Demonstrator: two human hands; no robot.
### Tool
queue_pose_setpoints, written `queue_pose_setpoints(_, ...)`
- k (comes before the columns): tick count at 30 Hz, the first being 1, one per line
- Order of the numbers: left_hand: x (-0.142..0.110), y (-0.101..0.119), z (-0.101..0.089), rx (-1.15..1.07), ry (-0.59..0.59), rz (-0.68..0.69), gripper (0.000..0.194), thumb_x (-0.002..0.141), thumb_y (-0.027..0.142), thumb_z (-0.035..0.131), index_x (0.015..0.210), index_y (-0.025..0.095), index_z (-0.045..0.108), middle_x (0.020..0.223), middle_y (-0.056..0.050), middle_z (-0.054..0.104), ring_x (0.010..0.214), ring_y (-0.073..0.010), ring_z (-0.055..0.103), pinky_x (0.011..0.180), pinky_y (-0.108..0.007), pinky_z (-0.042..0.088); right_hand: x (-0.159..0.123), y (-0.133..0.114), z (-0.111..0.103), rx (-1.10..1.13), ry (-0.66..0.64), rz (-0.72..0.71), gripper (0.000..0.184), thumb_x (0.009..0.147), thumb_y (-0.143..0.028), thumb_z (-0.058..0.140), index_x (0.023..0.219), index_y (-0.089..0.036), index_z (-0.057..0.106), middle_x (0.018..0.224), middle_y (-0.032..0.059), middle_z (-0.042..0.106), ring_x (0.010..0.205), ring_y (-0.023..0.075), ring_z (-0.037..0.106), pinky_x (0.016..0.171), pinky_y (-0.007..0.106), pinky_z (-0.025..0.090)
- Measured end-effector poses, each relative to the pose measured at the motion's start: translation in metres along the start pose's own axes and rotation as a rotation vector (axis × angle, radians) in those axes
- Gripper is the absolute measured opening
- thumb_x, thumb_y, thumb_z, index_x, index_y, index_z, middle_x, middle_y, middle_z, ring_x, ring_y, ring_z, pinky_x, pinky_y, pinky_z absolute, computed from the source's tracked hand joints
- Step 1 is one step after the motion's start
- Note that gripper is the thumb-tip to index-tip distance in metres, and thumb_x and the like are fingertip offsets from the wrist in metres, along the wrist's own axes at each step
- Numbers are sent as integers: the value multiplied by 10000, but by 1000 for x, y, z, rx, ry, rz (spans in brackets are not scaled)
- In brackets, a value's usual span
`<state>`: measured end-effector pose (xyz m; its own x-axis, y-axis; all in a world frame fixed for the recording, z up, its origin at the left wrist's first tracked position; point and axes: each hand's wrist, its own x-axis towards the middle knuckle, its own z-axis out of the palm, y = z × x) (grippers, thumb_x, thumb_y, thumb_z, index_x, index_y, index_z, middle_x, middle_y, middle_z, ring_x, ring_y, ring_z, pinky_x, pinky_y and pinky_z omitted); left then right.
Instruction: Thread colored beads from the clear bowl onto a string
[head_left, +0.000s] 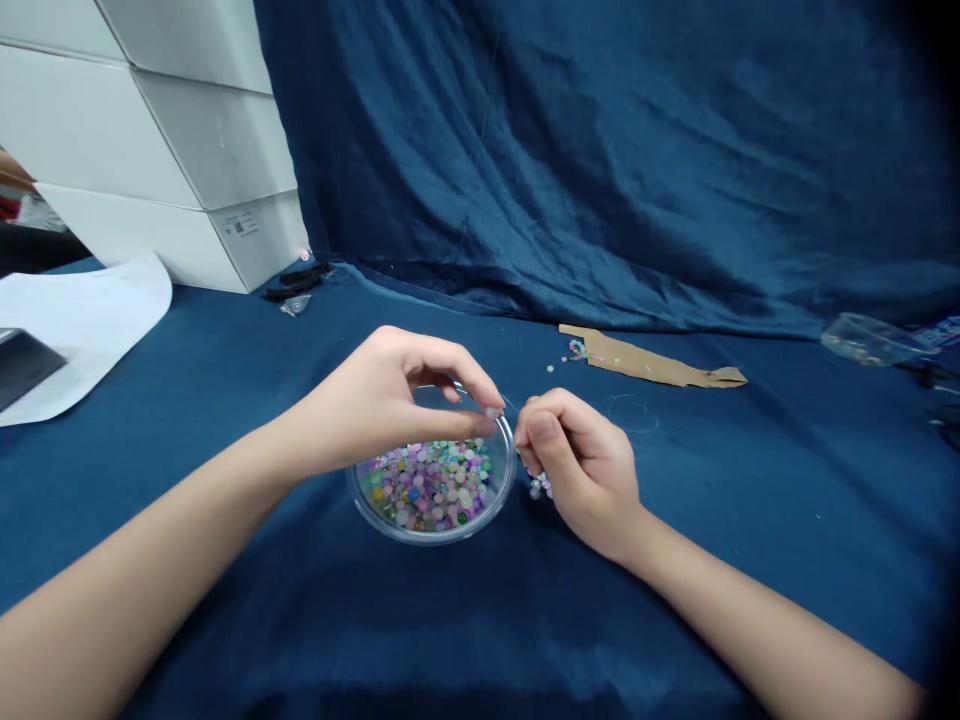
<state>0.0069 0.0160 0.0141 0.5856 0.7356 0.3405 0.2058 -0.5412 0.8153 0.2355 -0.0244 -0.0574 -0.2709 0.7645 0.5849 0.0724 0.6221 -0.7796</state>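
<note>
My left hand (397, 400) is above the rim of a clear round bowl (431, 537), pinching a small pale bead (493, 412) between thumb and forefinger. Many mixed beads (435, 485) in purple, pink, green, white and blue lie in the bowl. Just right of the rim, my right hand (581, 460) is closed with its thumb pressed on the curled forefinger. It grips a thin clear thread (511, 404), whose tip reaches toward the pinched bead. A cluster of strung beads (538, 487) shows beneath the right hand, partly hidden by it.
Behind my right hand lies a torn cardboard strip (652, 362), with a small bunch of beads (576, 350) at its left end. A clear container (866, 340) is at far right. White boxes (172, 140) are stacked at back left, near white paper (97, 330). Blue cloth (600, 160) hangs behind.
</note>
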Motion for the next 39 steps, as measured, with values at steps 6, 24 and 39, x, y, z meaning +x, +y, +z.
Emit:
queue_pose_setpoints(6, 1, -6, 2, -96, 16, -43, 196, 798, 200, 927, 986, 241, 890, 955, 3, 847, 893, -132, 749, 834, -213, 613, -1, -2, 0, 30, -14, -36, 275, 1170, -302, 514, 931, -239, 635, 704, -52, 512, 584, 102, 437, 561, 268, 370)
queue_pose_setpoints(24, 3, -11, 8, -119, 79, -37, 182, 765, 259, 969, 898, 183, 871, 915, -49, 839, 888, -170, 769, 811, -245, 630, -1, -3, 1, 187, -90, 79, 329, 1176, -336, 495, 880, -230, 592, 716, -46, 474, 596, 121, 378, 565, 287, 324)
queue_pose_setpoints(39, 2, -7, 10, -109, 47, -46, 185, 740, 222, 986, 870, 191, 859, 896, -10, 834, 863, -137, 757, 836, -233, 608, 1, 0, 2, 107, 21, 91, 335, 1154, -411, 534, 882, -232, 617, 678, -40, 474, 569, 129, 389, 542, 292, 330)
